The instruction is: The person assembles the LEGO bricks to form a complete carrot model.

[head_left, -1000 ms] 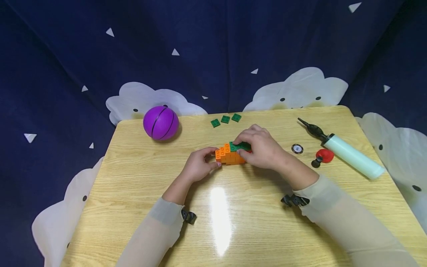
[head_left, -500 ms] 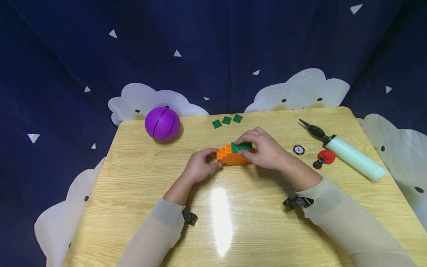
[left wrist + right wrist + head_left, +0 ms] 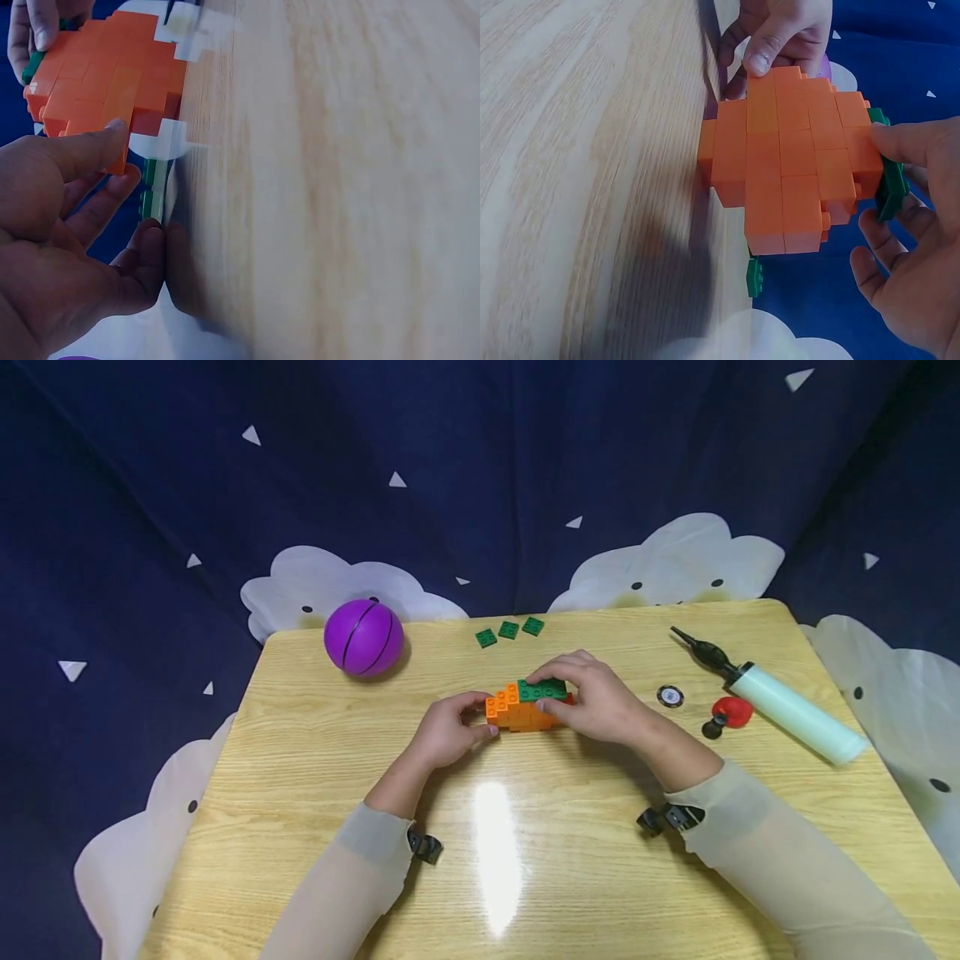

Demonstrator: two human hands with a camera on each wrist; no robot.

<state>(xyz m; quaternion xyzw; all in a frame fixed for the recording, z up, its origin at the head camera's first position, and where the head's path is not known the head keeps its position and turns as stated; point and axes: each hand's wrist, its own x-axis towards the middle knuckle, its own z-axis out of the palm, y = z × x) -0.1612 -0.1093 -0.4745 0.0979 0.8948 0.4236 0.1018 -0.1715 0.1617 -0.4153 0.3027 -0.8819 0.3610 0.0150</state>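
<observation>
An orange toy-brick build (image 3: 525, 718), stepped along its edges, stands on the table between both hands. A green brick piece (image 3: 542, 692) lies along its top. My left hand (image 3: 442, 731) pinches the build's left end between thumb and fingers. At the top right, my right hand (image 3: 596, 702) grips the build by the green piece, its thumb on the near face. In the right wrist view the orange face (image 3: 787, 161) shows stacked bricks, and the green piece (image 3: 892, 187) projects beside the right fingers. Part of the build's right end is hidden by the right hand.
Three small green bricks (image 3: 508, 630) lie at the table's back edge. A purple ball (image 3: 363, 637) sits back left. To the right are a poker chip (image 3: 670, 696), a red item (image 3: 732, 712) with a black piece (image 3: 714, 726), and a pale-green hand pump (image 3: 795, 710).
My right hand has shifted slightly to the right, showing a little more of the green piece and the build's right end. My left hand keeps its place.
</observation>
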